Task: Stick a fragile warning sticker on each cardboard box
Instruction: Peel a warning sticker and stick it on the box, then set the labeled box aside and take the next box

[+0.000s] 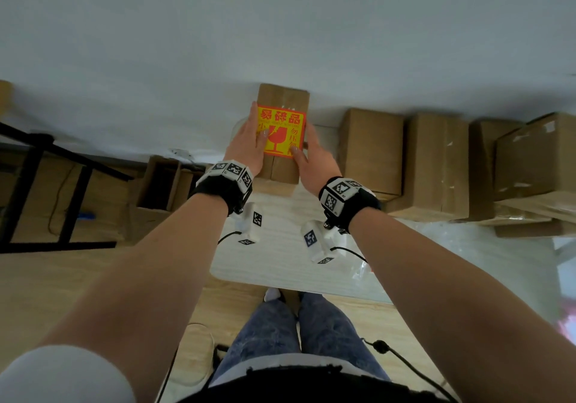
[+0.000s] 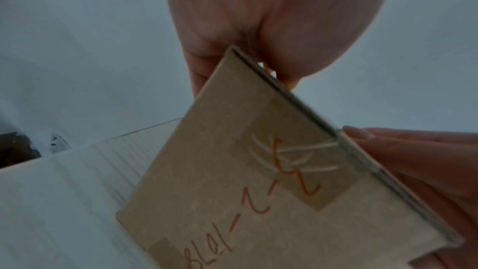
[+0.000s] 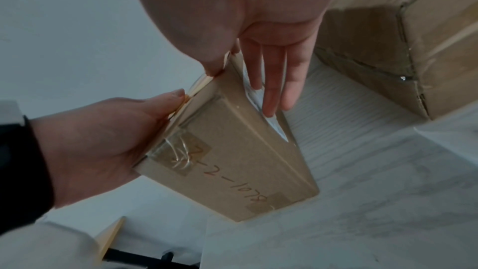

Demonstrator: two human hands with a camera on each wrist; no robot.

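A brown cardboard box (image 1: 282, 94) stands at the far end of the white table (image 1: 280, 259). On its top face lies a yellow and red fragile sticker (image 1: 280, 131). My left hand (image 1: 251, 141) lies along the box's left side with its thumb pressing the sticker's left edge. My right hand (image 1: 307, 153) lies along the right side, thumb on the sticker's right edge. In the right wrist view my right hand's fingers (image 3: 269, 89) run straight down the side of the box (image 3: 232, 161). The left wrist view shows the box's (image 2: 232, 191) end face with red handwriting.
Several more cardboard boxes (image 1: 436, 166) stand in a row to the right along the wall, without stickers on the faces I see. An open carton (image 1: 159, 184) and a black frame (image 1: 31, 184) sit on the floor at left. Clear plastic (image 1: 467, 262) lies on the table's right part.
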